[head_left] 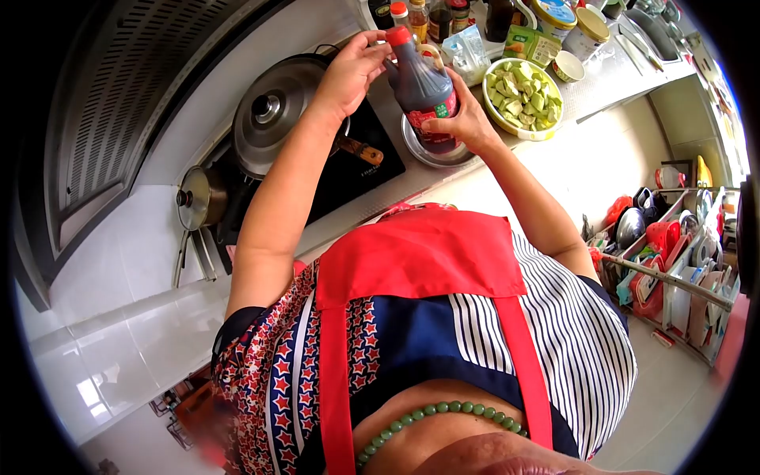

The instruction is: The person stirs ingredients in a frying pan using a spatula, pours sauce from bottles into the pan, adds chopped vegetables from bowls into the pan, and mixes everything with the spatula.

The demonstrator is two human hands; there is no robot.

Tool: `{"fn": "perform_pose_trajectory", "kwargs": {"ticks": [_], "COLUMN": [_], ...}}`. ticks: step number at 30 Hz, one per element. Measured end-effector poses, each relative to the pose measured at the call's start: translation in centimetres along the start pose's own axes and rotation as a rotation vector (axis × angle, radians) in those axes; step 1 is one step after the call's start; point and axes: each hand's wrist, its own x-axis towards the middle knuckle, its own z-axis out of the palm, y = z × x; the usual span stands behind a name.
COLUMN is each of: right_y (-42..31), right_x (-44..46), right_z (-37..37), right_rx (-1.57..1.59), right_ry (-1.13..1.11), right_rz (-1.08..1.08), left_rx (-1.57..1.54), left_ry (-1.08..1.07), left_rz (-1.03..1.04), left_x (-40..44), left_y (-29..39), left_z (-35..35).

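Observation:
My right hand point(465, 120) is wrapped around a large plastic bottle of dark sauce point(419, 83), held tilted, with a red cap and a red label. My left hand point(355, 73) is beside the bottle's neck, its fingers partly bent and apart near the red cap point(398, 36); whether they touch it I cannot tell. Below the bottle, a round metal bowl point(412, 146) is partly hidden by it. To the right, a pale yellow bowl point(545, 133) holds chopped green vegetable pieces point(522, 93).
A lidded wok point(269, 138) with a wooden handle point(360, 150) stands on the black cooktop point(348, 186), beside a smaller lidded pot point(202, 196). Sauce bottles point(439, 22), a green packet point(532, 45) and tubs point(586, 33) line the back. A dish rack point(673, 261) is at right.

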Motion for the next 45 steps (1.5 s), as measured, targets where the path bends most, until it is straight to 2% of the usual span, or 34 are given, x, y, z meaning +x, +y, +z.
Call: {"fn": "perform_pose_trajectory", "kwargs": {"ticks": [2, 6, 9, 12, 13, 17, 20, 21, 22, 24, 25, 28, 29, 32, 33, 36, 39, 42, 43, 44, 45], "right_y": [0.3, 0.9, 1.1, 1.1, 1.0, 0.0, 0.5, -0.8, -1.5, -4.7, -5.6, -5.0, -4.8, -2.1, -1.6, 0.4, 1.6, 4.8, 5.2, 5.6, 6.0], "right_x": [-0.2, -0.7, -1.0, -1.0, -1.1, -0.8, 1.3, 2.1, 3.2, 4.6, 5.3, 8.3, 8.9, 11.9, 12.6, 14.2, 15.2, 16.0, 16.1, 16.4, 16.8], "right_z": [-0.2, -0.4, -0.7, -1.0, -1.1, -2.0, -3.1, -3.3, -3.9, -5.6, -6.3, -7.7, -7.9, -9.0, -9.1, -9.3, -9.1, -9.2, -9.2, -9.3, -9.4], "right_rx": [-0.020, 0.004, 0.024, -0.004, -0.009, -0.132, -0.098, 0.040, -0.179, -0.544, -0.639, -0.658, -0.558, -0.603, -0.654, -0.516, -0.639, -0.728, -0.639, -0.693, -0.747], "right_ry": [0.005, 0.004, 0.020, 0.057, 0.065, 0.038, -0.011, -0.019, 0.178, 0.292, 0.275, 0.121, 0.063, -0.187, -0.187, -0.128, -0.071, 0.083, 0.110, 0.111, 0.113], "right_rz": [-0.015, -0.042, -0.068, -0.100, -0.108, -0.081, -0.063, -0.151, -0.362, -0.373, -0.315, -0.231, -0.130, -0.063, -0.022, -0.050, -0.064, -0.254, -0.155, -0.160, -0.165], "left_rx": [0.299, 0.384, -0.086, -0.080, -0.168, -0.212, -0.145, -0.097, 0.003, 0.207, 0.320, 0.318, 0.315, 0.460, 0.384, 0.392, 0.315, 0.425, 0.418, 0.308, 0.297], "left_ry": [-0.037, -0.072, 0.047, 0.077, 0.157, 0.204, 0.210, 0.211, 0.201, 0.188, 0.248, 0.288, 0.323, 0.428, 0.427, 0.493, 0.492, 0.556, 0.510, 0.349, 0.343], "left_rz": [0.088, -0.067, -0.102, 0.006, -0.043, 0.008, 0.136, 0.168, 0.192, 0.241, 0.261, 0.309, 0.315, 0.323, 0.349, 0.307, 0.222, 0.048, -0.056, -0.106, -0.143], "left_x": [0.4, 0.0, -0.9, -1.1, -1.2, 0.5, 2.0, 2.6, 3.1, 3.9, 4.8, 7.0, 7.8, 9.3, 10.6, 12.5, 13.4, 14.1, 13.0, 13.0, 12.3], "left_y": [-0.6, -0.4, -2.1, -4.2, -4.1, -5.9, -5.5, -5.5, -5.4, -5.5, -6.2, -7.8, -8.6, -9.8, -11.6, -12.3, -11.6, -12.6, -11.6, -12.5, -12.0], "left_z": [0.1, 0.9, 2.6, 3.3, 4.0, 3.9, 4.6, 4.8, 5.1, 5.4, 5.1, 4.3, 3.9, 3.4, 2.4, 2.0, 2.4, 1.3, 1.8, 0.4, 0.7]}}
